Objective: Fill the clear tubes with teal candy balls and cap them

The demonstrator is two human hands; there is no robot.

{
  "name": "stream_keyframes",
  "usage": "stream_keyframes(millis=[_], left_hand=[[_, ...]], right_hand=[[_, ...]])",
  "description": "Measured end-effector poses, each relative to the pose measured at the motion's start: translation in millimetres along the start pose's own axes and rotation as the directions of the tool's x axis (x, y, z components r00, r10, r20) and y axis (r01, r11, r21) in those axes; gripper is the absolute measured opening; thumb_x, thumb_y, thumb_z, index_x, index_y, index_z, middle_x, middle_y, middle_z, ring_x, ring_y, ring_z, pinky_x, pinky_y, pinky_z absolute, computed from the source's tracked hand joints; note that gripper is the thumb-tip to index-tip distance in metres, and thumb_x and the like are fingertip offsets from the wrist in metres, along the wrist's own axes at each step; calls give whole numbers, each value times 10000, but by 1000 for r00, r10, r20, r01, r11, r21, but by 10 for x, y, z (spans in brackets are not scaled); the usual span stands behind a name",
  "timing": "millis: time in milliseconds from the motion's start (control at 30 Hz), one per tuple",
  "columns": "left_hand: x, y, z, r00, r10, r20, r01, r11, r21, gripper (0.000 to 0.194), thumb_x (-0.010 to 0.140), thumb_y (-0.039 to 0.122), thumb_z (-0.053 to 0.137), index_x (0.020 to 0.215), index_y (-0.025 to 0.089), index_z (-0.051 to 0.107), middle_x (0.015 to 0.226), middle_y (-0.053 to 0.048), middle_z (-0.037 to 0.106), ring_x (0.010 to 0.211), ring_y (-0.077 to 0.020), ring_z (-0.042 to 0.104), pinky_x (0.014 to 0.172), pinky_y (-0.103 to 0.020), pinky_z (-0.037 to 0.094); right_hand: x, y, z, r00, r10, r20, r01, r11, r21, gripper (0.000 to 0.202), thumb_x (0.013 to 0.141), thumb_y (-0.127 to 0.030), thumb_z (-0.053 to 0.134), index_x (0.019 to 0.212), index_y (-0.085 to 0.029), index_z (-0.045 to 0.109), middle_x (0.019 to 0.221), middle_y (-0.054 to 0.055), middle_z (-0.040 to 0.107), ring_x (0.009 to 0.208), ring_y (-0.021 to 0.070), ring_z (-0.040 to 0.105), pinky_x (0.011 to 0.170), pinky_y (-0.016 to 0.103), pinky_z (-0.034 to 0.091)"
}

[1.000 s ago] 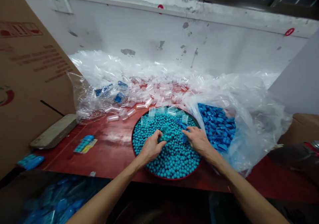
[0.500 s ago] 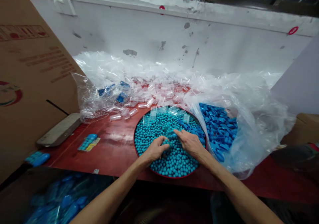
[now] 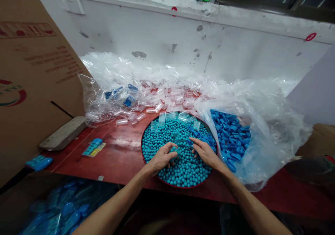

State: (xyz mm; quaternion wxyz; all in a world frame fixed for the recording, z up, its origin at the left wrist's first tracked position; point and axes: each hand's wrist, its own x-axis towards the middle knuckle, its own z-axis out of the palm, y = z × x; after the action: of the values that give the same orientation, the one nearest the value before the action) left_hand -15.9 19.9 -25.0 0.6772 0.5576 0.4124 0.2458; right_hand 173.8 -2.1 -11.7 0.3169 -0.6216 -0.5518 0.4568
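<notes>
While the left hand [image 3: 164, 156] curves thumb and fingers toward each other low over the beads, a grasp cannot be confirmed, the space between the fingertips being too small and blurred to read. Right hand [image 3: 205, 153]: near the left and apart from it, index finger extended, remaining fingers bent beneath; whether anything is pinched there cannot be told. Under both, one round tray, red rim [image 3: 183, 187], filled with small teal beads [image 3: 180, 175]. At the tray's far side, several clear plastic pieces [image 3: 162, 117], lying on the beads; at its right side, loose blue parts [image 3: 206, 137], just beside the right hand. Right of the tray, a heap of further blue pieces [image 3: 230, 134] in the mouth of a translucent plastic bag [image 3: 274, 123]. Beyond the tray, many clear tubes [image 3: 157, 107], scattered on the red tabletop [image 3: 115, 158]. To the left, one small blue item with teal beads and a yellow-marked card [image 3: 93, 147]; a similar blue item [image 3: 39, 162] near the table's edge; one flat grey device [image 3: 62, 134]; one printed cardboard box [image 3: 39, 81]. Behind all, a stained white wall [image 3: 112, 36].
</notes>
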Motion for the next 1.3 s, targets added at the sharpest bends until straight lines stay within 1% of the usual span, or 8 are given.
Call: stream_keyframes(millis=[233,367,500,600,800,933,1067,1300], left_hand=[[-5,-25,-25,1000,7,-22,-7,1000,2,288,709,272,521,965,171,437,682,30,541,446,-49,481,343,-123,283],[-13,-28,-43,999,40,-8,-41,999,-13,283,721,282,515,972,173,441,716,16,553,472,-54,498,353,-125,289],[-22,-28,-40,999,44,20,-44,999,-29,297,720,290,523,978,172,434,724,9,566,465,-52,500,357,-126,285],[-25,-38,-34,998,42,40,-40,999,-37,308,714,299,537,974,170,434,730,5,570,469,-57,508,361,-128,293],[-10,-56,-27,996,77,42,-76,997,-15,325,724,306,531,999,181,413,732,20,536,470,-53,488,361,-132,302],[-22,-30,-12,991,123,48,-123,992,-5,319,726,290,524,1005,182,412,707,45,486,445,-34,425,357,-137,297],[-42,-9,5,991,116,62,-117,993,17,318,734,274,511,1015,185,393,720,46,472,422,-28,425,338,-137,289],[-41,-22,9,992,119,32,-118,993,-19,375,744,262,496,1087,187,365,692,49,466,404,-30,445,333,-135,292]], right_hand=[[-125,55,-276,966,-198,-165,151,954,-258,470,792,-176,337,1258,-210,383,1173,76,507,880,166,586,671,296,511],[-142,80,-317,899,-438,30,344,660,-668,409,788,-85,349,1136,-205,527,1193,85,502,1090,193,459,905,366,375],[-57,100,-163,898,-369,238,383,393,-836,387,802,-64,362,1127,-210,515,1232,104,468,1187,250,342,921,467,297],[10,84,-83,911,-332,246,357,333,-873,274,817,-86,374,1001,-166,561,1104,126,548,1145,253,391,901,450,311],[-43,-41,11,931,-364,42,309,719,-623,334,854,-249,364,1158,-165,474,976,81,615,888,179,563,791,299,419],[-94,-87,166,936,-313,159,342,918,-202,343,851,-263,335,1140,-203,510,739,-1,618,636,121,563,664,250,448],[-63,-44,214,971,-215,108,203,973,114,289,801,-285,422,1019,-171,574,706,-13,595,554,97,530,592,231,443],[-78,-38,236,975,-215,-49,219,971,96,236,780,-268,473,964,-177,589,786,10,623,629,121,550,627,254,456]])
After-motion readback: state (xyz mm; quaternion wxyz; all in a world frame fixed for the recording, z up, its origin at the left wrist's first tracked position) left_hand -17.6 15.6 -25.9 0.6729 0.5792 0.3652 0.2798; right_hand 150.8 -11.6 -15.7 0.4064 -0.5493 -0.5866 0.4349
